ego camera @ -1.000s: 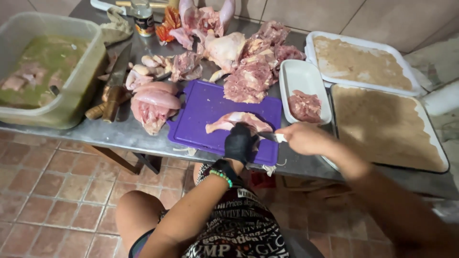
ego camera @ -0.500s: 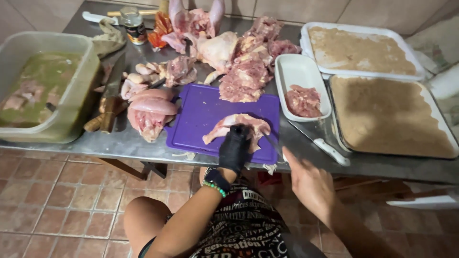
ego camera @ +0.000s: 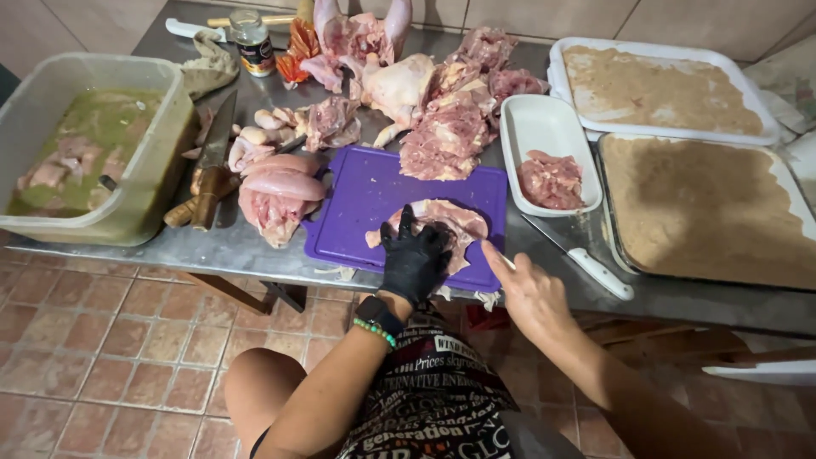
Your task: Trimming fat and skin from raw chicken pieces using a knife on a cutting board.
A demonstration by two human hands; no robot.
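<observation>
1. Grey metal table (ego camera: 255,251) stands over a brown tile floor, with a purple cutting board (ego camera: 357,191) on it.
2. Left hand (ego camera: 414,259), in a black glove, presses flat on the chicken piece (ego camera: 455,223) on the board, fingers spread.
3. Right hand (ego camera: 529,289) hangs bare and loose at the table edge, grip holding nothing.
4. White-handled knife (ego camera: 586,262) lies just beside it.

The glove (ego camera: 414,262) covers the near part of the chicken piece (ego camera: 442,223) — its grip there cannot be made out. The right hand (ego camera: 529,293) is blurred, fingertips unclear. The crumb tray (ego camera: 680,280) runs off the right edge; the tub (ego camera: 34,161) off the left. Marinade hides most of the meat in the tub. The jar (ego camera: 253,42) label is too small to tell.
</observation>
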